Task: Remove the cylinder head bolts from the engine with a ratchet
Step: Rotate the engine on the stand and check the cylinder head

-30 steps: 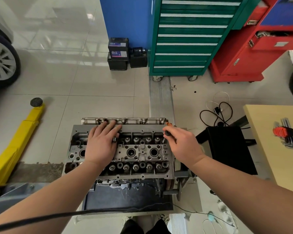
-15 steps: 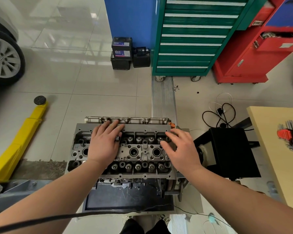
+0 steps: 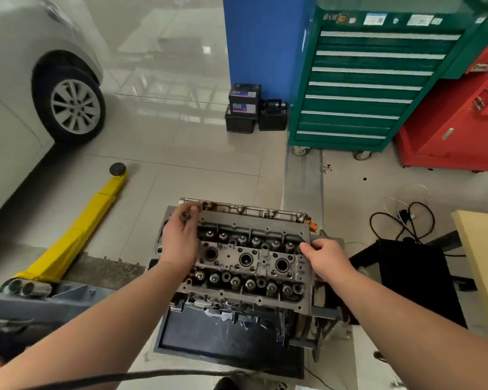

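Engine [image 3: 245, 257] sits on a stand low in the middle of the view, its cylinder head facing up over a black tray [image 3: 223, 342]. Left hand [image 3: 181, 237] is over the head's far left corner, fingers curled round a small dark bolt [image 3: 185, 215]. Right hand [image 3: 326, 256] rests at the head's right edge, fingers bent onto the metal; whether it grips anything cannot be told. A yellow jack [image 3: 79, 226] lies on the floor to the left.

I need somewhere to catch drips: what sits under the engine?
A dark tray lies beneath the engine, its near part showing. How far it reaches underneath is hidden by the engine.
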{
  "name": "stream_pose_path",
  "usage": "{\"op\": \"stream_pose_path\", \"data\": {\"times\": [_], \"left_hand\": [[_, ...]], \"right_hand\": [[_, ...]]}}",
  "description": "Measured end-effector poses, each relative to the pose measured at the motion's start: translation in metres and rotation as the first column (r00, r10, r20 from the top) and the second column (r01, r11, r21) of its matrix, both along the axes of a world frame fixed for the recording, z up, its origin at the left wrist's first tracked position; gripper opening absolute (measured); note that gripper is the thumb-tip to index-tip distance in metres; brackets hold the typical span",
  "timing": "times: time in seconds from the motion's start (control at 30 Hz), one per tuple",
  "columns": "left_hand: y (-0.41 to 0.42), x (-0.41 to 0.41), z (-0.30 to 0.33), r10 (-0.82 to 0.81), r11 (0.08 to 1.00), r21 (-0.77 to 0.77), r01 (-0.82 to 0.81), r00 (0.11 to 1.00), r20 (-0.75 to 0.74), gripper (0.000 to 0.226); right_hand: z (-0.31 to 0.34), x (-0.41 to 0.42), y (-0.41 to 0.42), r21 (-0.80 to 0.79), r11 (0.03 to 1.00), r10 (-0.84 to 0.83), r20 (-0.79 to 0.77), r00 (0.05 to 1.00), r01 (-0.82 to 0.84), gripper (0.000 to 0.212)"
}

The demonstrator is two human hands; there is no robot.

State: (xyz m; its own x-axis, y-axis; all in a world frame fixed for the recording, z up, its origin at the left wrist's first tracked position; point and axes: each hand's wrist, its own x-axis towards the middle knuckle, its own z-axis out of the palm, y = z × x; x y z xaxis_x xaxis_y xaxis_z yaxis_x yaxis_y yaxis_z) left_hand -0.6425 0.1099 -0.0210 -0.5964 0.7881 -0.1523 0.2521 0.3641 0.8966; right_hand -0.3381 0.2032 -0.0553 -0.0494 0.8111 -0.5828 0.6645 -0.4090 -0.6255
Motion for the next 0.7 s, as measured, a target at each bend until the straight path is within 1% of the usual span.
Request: {"op": "stream_pose_path", "data": {"times": [0.03,0.07,0.1,0.17,0.2,0.27,0.33,0.37,0.43,0.5,0.57,0.63,0.7], "left_hand": [[-0.006,-0.005,0.010,0.138,0.990,0.010,-0.143,0.974,0.179,0.025],[-0.010,-0.012,0.019,0.220,0.971,0.024,-0.237,0.928,0.302,0.023],[-0.017,-0.021,0.026,0.264,0.951,0.050,-0.306,0.883,0.389,0.021],[-0.024,-0.039,0.037,0.277,0.908,0.122,-0.400,0.794,0.541,0.014],[-0.029,-0.048,0.042,0.278,0.884,0.138,-0.446,0.741,0.611,0.014],[-0.036,-0.064,0.051,0.264,0.867,0.119,-0.483,0.650,0.713,0.029],[-0.041,-0.077,0.054,0.214,0.887,0.106,-0.449,0.604,0.767,0.040],[-0.041,-0.080,0.053,0.189,0.901,0.109,-0.421,0.604,0.775,0.042],[-0.035,-0.082,0.051,0.163,0.916,0.116,-0.384,0.621,0.767,0.041],[-0.024,-0.082,0.047,0.175,0.913,0.118,-0.390,0.637,0.751,0.035],[-0.012,-0.084,0.043,0.170,0.911,0.121,-0.395,0.626,0.761,0.029],[-0.001,-0.091,0.034,0.131,0.930,0.139,-0.341,0.659,0.741,0.027],[0.003,-0.096,0.027,0.074,0.962,0.133,-0.238,0.697,0.713,0.025]], "right_hand": [[0.002,0.000,0.002,-0.021,1.000,0.004,-0.016,1.000,-0.004,0.024],[0.003,0.001,0.003,-0.036,0.999,0.010,-0.024,1.000,-0.011,0.025],[0.005,0.001,0.004,-0.041,0.999,0.030,-0.017,0.999,-0.030,0.026],[0.006,0.002,0.006,-0.043,0.998,0.042,0.003,0.999,-0.042,0.024],[0.006,0.001,0.006,-0.046,0.998,0.040,0.002,0.999,-0.040,0.020],[0.006,-0.002,0.003,-0.042,0.999,0.026,-0.001,1.000,-0.026,0.019],[0.004,-0.004,0.000,0.000,0.999,0.040,0.028,0.999,-0.040,0.022],[0.002,-0.005,-0.002,0.023,0.999,0.046,0.045,0.998,-0.047,0.022],[-0.001,-0.005,-0.002,0.043,0.998,0.047,0.052,0.998,-0.049,0.020],[-0.001,-0.004,-0.003,0.024,0.999,0.042,0.052,0.998,-0.044,0.021],[0.000,-0.005,-0.005,0.005,1.000,-0.001,0.047,0.999,0.000,0.022],[0.001,-0.007,-0.008,0.016,0.998,-0.060,0.035,0.998,0.060,0.016],[0.001,-0.009,-0.010,0.050,0.993,-0.109,0.037,0.993,0.107,0.009]]}}
